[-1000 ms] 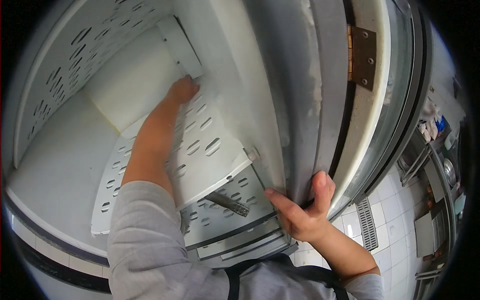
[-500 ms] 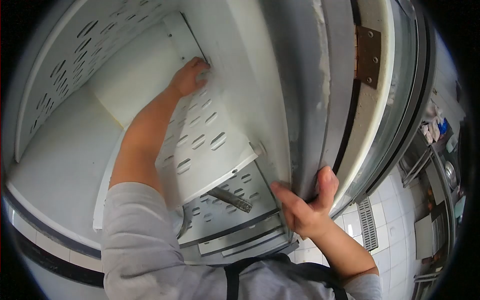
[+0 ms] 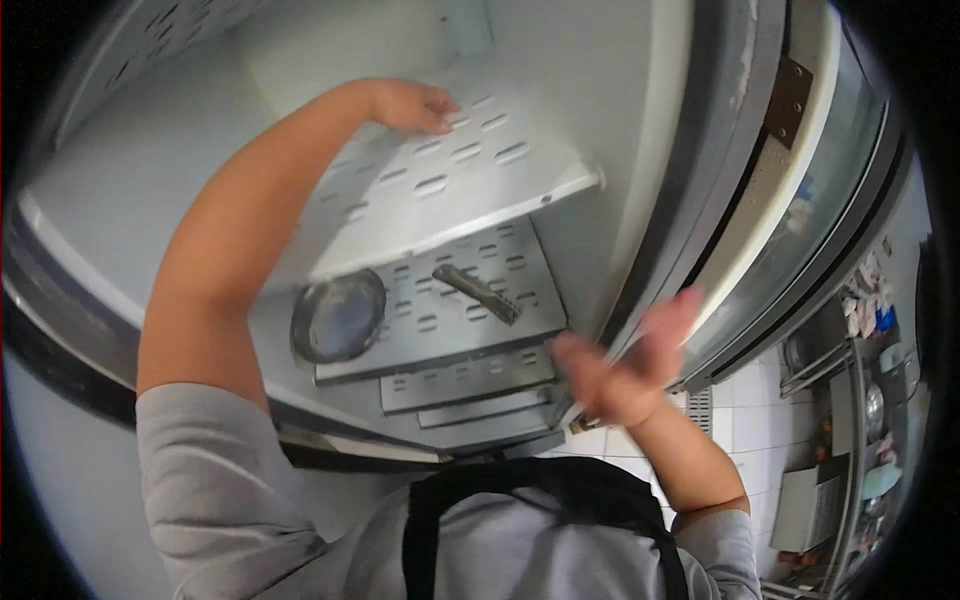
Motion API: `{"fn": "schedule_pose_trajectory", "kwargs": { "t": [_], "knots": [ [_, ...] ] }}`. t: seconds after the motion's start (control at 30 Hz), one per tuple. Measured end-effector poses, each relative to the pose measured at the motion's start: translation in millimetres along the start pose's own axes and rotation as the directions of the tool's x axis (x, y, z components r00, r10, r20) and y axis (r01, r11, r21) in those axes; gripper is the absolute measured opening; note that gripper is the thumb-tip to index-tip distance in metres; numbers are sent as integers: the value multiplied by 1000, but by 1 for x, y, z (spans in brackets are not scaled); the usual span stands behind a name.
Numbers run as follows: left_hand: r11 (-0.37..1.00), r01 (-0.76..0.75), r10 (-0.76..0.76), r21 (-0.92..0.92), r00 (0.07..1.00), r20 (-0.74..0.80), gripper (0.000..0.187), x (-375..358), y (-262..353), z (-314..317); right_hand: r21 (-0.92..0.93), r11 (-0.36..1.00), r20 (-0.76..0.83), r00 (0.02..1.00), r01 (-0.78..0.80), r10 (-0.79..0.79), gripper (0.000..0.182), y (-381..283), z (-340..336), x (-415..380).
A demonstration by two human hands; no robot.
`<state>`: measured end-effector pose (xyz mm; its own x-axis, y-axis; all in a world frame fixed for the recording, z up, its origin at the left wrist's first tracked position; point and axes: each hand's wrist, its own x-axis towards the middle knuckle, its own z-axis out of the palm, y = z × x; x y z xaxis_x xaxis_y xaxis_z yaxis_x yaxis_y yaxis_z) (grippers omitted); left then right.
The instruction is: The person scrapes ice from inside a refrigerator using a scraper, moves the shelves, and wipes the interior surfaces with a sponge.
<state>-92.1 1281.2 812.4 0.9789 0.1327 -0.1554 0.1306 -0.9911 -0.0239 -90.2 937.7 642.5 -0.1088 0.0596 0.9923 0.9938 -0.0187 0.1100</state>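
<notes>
Inside a white refrigerated cabinet, my left hand [image 3: 415, 107] reaches over a white slotted shelf [image 3: 430, 195]. Its bent fingertips are at the slots near the back, with nothing seen between them. My right hand [image 3: 630, 365], smeared by motion, is beside the grey edge of the cabinet opening [image 3: 690, 180], thumb and fingers apart. Below the upper shelf, what look like metal tongs [image 3: 478, 293] lie on a lower slotted shelf [image 3: 535, 290]. A round metal dish [image 3: 345, 315] sits left of them, partly under the upper shelf's front edge.
Further slotted shelves [image 3: 465, 380] are stacked lower down. To the right stands the door [image 3: 840, 170] with its rusty hinge [image 3: 790, 100]. Beyond it are a white tiled floor [image 3: 735, 410] and a metal rack [image 3: 855, 440] with bowls and other items.
My left hand has come from the shelf's back corner onto its slotted surface. The right hand has left the door-side edge. The view has shifted, showing more of the lower shelf and the round dish.
</notes>
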Motion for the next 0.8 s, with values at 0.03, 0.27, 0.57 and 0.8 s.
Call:
{"fn": "schedule_pose_trajectory", "kwargs": {
  "t": [0.03,0.27,0.57,0.8],
  "knots": [
    [998,53,-53,-15,998,31,49,-13,11,1,199,978,51,996,59,-71,11,-22,2,1],
    [933,191,-202,-306,979,-6,61,-94,71,14,-278,946,886,337,-168,320,45,-18,127,-78],
    [958,86,-192,-273,901,-390,72,-166,145,57,-121,977,986,-134,-178,98,55,-28,35,31],
    [968,189,-252,-168,781,-572,43,-162,156,90,21,986,970,235,168,-61,34,-31,-55,219]
  ]
}}
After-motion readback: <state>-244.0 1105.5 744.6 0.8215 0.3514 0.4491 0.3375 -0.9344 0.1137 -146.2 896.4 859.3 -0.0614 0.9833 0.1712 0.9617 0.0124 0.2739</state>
